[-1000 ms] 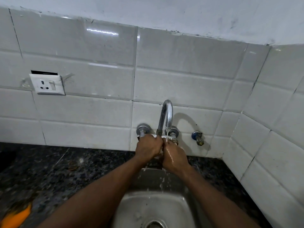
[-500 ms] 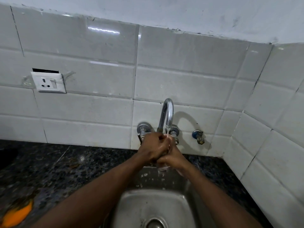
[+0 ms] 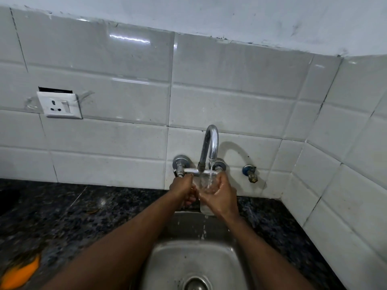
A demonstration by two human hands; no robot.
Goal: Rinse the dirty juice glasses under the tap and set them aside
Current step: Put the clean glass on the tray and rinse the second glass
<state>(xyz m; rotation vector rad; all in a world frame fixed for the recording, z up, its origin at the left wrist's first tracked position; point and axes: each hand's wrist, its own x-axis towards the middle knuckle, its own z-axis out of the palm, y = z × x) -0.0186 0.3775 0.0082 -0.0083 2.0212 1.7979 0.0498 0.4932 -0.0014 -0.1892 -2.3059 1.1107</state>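
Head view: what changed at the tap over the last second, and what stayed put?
The hands, pressed together over the glass a second ago, have parted. The right hand now grips the glass mouth up under the stream from the tap. The left hand sits at its left side, fingers curled, grip unclear. Water keeps running into the sink. Tap and sink unmoved.

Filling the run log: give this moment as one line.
phase: rinsing | tap: running | glass: under stream | right hand: grips glass | left hand: at glass, grip unclear
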